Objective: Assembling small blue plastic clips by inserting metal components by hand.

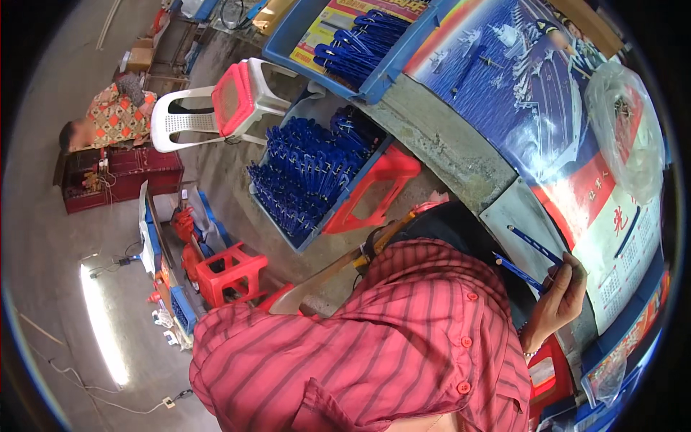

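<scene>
Slim blue parts jut up-left from my R grip, near ends pinched in it; can't tell if they're joined. From here I'd hold lightly, tips apart. L hand: state unclear. Table runs behind grip; blue crate well left.

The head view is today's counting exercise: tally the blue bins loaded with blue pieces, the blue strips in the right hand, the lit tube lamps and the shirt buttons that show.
Blue bins loaded with blue pieces: 2
Blue strips in the right hand: 2
Lit tube lamp: 1
Red shirt buttons: 3
Total: 8
</scene>
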Demonstrator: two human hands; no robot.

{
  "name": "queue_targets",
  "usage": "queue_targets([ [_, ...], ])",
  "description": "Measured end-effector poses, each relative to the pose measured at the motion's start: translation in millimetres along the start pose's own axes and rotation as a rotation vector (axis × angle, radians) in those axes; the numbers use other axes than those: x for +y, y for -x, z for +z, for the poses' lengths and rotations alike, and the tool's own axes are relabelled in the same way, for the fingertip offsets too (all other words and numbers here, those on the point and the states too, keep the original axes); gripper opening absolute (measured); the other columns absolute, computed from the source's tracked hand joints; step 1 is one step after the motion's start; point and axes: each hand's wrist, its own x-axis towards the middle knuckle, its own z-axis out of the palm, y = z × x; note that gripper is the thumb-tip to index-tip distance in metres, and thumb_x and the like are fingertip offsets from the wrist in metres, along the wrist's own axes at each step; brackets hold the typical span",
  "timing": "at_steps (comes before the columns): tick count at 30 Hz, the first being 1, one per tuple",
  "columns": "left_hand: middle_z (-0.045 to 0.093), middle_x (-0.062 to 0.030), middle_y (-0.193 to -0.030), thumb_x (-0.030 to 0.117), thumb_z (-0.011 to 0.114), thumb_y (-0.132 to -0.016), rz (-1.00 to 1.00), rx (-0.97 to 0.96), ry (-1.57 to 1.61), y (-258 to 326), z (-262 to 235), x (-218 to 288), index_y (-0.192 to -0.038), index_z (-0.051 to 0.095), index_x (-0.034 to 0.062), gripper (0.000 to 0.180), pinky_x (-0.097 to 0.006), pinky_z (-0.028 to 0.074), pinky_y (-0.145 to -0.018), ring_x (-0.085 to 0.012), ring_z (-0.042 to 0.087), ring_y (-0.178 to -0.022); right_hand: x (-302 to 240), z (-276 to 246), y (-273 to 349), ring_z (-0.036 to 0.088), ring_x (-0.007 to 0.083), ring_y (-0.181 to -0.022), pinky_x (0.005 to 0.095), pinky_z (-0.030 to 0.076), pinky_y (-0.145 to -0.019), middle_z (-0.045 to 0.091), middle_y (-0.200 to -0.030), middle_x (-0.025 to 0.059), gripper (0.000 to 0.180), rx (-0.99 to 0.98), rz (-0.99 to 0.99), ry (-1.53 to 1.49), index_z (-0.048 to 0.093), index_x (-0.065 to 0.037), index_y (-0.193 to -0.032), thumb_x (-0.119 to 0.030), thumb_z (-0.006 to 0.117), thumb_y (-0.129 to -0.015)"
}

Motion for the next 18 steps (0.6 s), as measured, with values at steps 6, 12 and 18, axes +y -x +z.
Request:
queue_targets([
  [6, 0.061, -0.0085, -0.09, 0.024, 0.046, -0.094, -0.066, -0.054, 0.034, 9.1, -13.8, 39.4, -0.099, 0.058, 0.0036, 0.023, -0.033, 0.047, -0.073, -0.0162, 0.056, -0.081, 7.3, 5.8, 2.0, 0.04, 0.0016, -0.054, 0.0161, 0.028, -0.047, 0.053, -0.069, -0.001, 0.019, 0.02, -0.002, 0.011, 0.06, -0.002, -0.105, -0.014, 0.049, -0.096],
  [12, 0.064, -0.0191, -0.089, 0.013, 0.046, -0.086, 0.037, -0.083, -0.858, 15.6, -20.4, 128.4, -0.096, 0.061, 0.0025, 0.021, -0.042, 0.049, -0.068, -0.0296, 0.063, -0.082, 6.3, -5.8, 3.5, 0.046, 0.0036, -0.061, 0.0166, 0.033, -0.052, 0.057, -0.075, 0.0004, 0.017, -0.05, 0.071, -0.021, 0.061, 0.0, -0.102, -0.011, 0.051, -0.095],
  [18, 0.059, -0.0132, -0.097, 0.004, 0.068, -0.07, 1.902, 0.112, -0.619, 56.4, 66.6, 260.1, -0.094, 0.058, 0.0043, 0.026, -0.039, 0.049, -0.079, -0.0307, 0.06, -0.091, 8.3, -3.7, 5.5, 0.042, 0.0025, -0.058, 0.0164, 0.032, -0.051, 0.053, -0.07, -0.0008, 0.017, 0.04, 0.09, 0.008, 0.061, 0.0, -0.102, -0.009, 0.049, -0.095],
])
